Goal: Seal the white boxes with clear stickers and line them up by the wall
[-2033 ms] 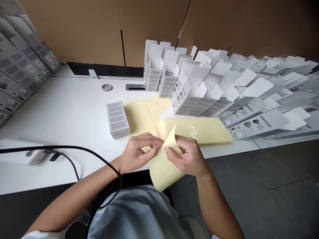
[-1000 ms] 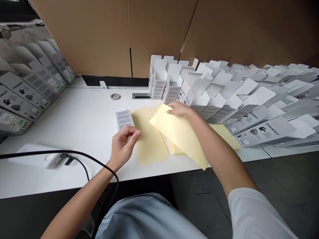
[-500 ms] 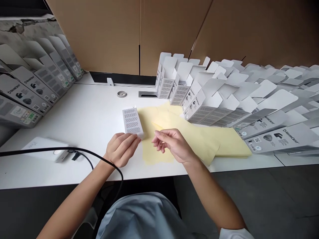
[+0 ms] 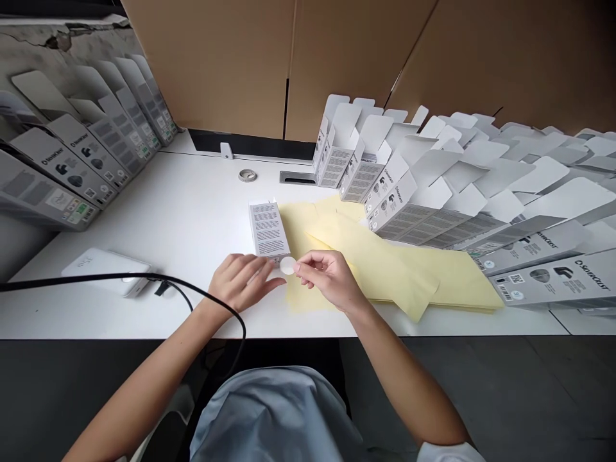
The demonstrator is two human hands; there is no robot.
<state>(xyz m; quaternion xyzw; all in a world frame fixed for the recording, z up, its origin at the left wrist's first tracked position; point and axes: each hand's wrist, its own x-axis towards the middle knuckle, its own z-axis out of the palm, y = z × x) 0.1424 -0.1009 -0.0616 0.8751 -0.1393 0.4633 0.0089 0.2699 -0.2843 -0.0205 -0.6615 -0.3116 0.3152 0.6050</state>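
Note:
A small round whitish sticker (image 4: 287, 265) is pinched by its right edge between the thumb and fingers of my right hand (image 4: 332, 279). My left hand (image 4: 239, 282) is open, its fingers stretched toward the sticker and its thumb apart below. Just beyond the fingertips lies a small printed white box (image 4: 269, 232), its near end close to the sticker. Yellow backing sheets (image 4: 385, 266) spread across the table to the right of the box, partly under my right hand.
Rows of open-topped white cartons (image 4: 433, 192) stand at right, with more cartons (image 4: 81, 160) at left. A white power bank (image 4: 108, 269) lies left, and a black cable (image 4: 192, 292) crosses my left forearm. A tape ring (image 4: 248, 175) and a cardboard wall (image 4: 216, 70) are behind.
My left hand has come away from the box's near end, and its fingers have straightened. The round sticker now shows in my right hand, which has turned slightly. The view has shifted a little.

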